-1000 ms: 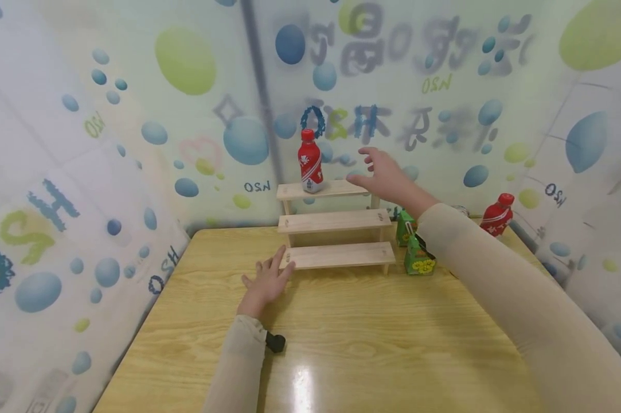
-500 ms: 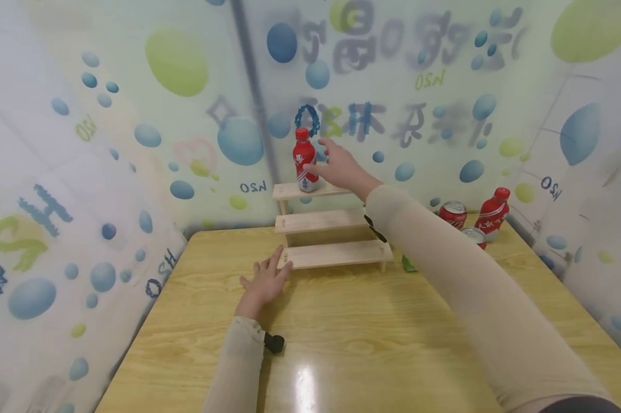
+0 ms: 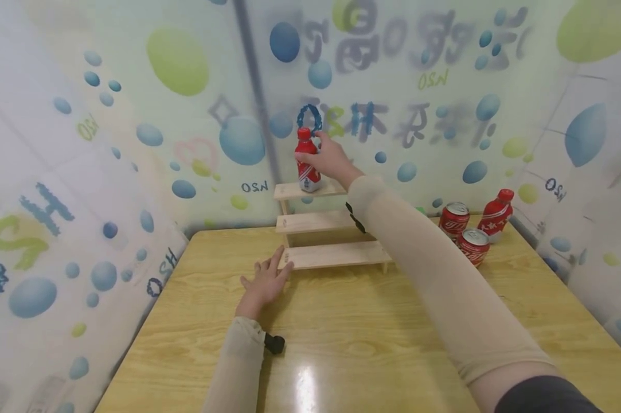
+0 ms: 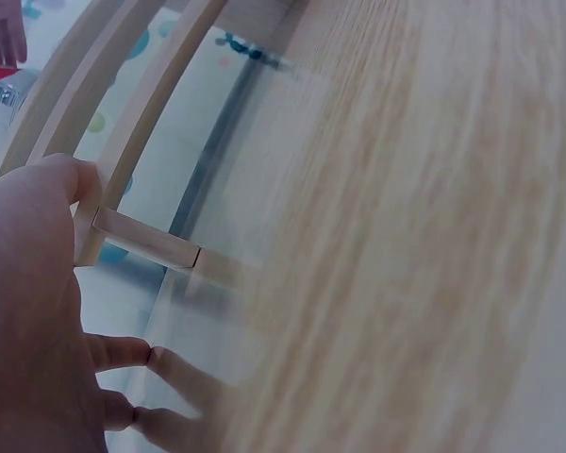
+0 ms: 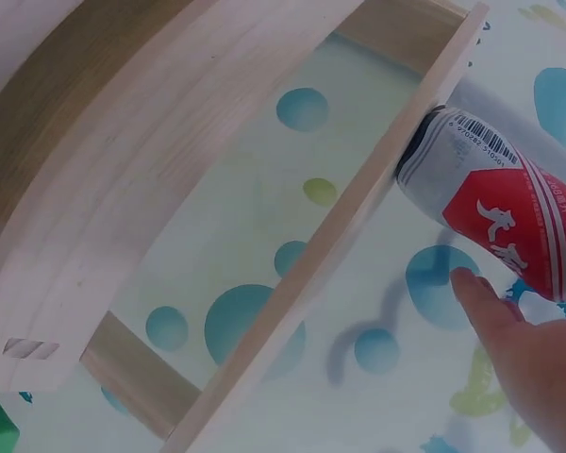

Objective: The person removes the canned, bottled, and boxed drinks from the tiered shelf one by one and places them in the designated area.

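A red plastic drink bottle [image 3: 308, 179] stands on the top tier of a three-tier wooden rack [image 3: 336, 253]. My right hand [image 3: 332, 159] holds its upper part, thumb across the front and fingers on the far side. In the right wrist view, the bottle [image 5: 519, 203] has its base on the shelf; one finger of the right hand [image 5: 538, 368] shows beside it, the others out of sight. My left hand [image 3: 264, 284], fingers spread, touches the left end of the lowest tier. The left wrist view shows that hand [image 4: 28, 311] against the rack [image 4: 146, 123].
Two red soda cans, one behind [image 3: 453, 219] and one in front [image 3: 474, 248], stand right of the rack with another red bottle [image 3: 496, 218]. My right sleeve mostly hides a green carton [image 3: 420, 210]. Patterned walls enclose the wooden table [image 3: 341, 350] at the back and sides.
My right hand has moved left from beside the bottle and come round its upper part. The cans have come out from behind the sleeve. The left hand stays at the rack.
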Tool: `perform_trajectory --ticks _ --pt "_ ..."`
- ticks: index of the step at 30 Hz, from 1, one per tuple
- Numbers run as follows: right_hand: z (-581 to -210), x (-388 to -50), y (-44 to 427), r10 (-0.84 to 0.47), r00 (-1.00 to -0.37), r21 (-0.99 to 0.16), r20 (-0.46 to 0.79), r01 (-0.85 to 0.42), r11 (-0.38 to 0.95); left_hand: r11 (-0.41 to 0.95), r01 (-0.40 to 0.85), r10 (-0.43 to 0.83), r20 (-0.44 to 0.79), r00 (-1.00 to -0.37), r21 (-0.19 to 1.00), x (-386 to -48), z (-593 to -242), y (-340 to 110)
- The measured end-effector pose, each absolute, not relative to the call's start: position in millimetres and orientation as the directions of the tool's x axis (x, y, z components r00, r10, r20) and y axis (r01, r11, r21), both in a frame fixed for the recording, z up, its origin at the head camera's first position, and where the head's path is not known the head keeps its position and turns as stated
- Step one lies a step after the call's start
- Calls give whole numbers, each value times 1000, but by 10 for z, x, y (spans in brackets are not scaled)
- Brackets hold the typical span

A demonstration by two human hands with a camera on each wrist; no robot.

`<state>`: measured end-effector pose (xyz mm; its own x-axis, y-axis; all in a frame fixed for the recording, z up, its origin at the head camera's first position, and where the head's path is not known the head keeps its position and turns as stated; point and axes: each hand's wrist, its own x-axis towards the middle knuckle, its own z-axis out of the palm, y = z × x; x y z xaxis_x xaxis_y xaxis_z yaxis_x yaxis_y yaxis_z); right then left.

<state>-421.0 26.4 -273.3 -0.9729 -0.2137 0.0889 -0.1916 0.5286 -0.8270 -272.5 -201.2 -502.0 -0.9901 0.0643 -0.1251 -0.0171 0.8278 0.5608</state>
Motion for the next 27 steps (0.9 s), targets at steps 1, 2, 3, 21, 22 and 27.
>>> perform_trajectory --ticks 1,2,3,21,22,27 --pt "-2735 -4219 260 -213 -972 -831 95 -195 520 828 -15 65 -122 -990 561 -2723 -5018 -2009" --pt "-2736 -4227 256 -213 -972 -834 100 -198 516 828 -12 66 -118 -991 560 -2722 -5015 -2006" --pt "-2739 -4234 254 -214 -971 -832 104 -203 517 828 -10 67 -115 -991 561 -2721 -5011 -2003" --pt "-2837 -4221 176 -210 -959 -784 189 -276 556 824 -5 70 -110 -991 567 -2700 -5026 -2000" --pt "-2837 -4223 170 -210 -959 -779 192 -279 562 824 -6 69 -111 -991 567 -2701 -5026 -2001" --pt "-2849 -4236 160 -202 -961 -760 187 -272 591 828 -7 71 -117 -991 561 -2701 -5029 -2005"
